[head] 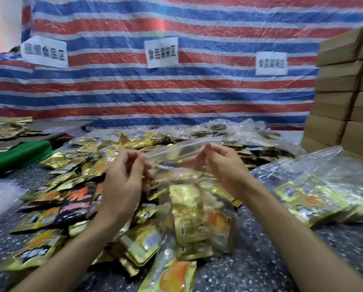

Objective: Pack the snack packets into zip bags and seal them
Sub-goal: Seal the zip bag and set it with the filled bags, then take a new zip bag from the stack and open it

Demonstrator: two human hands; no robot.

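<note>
A clear zip bag hangs upright between my hands over the table, with several gold snack packets inside it. My left hand pinches the left end of the bag's zip strip. My right hand pinches the strip further right, thumb and fingertips pressed together on it. A large heap of loose gold and black snack packets covers the speckled table below and left of the bag.
A filled zip bag lies at the right. More filled bags pile up behind. Stacked cardboard boxes stand at far right. A green surface and a striped tarp wall lie left and behind.
</note>
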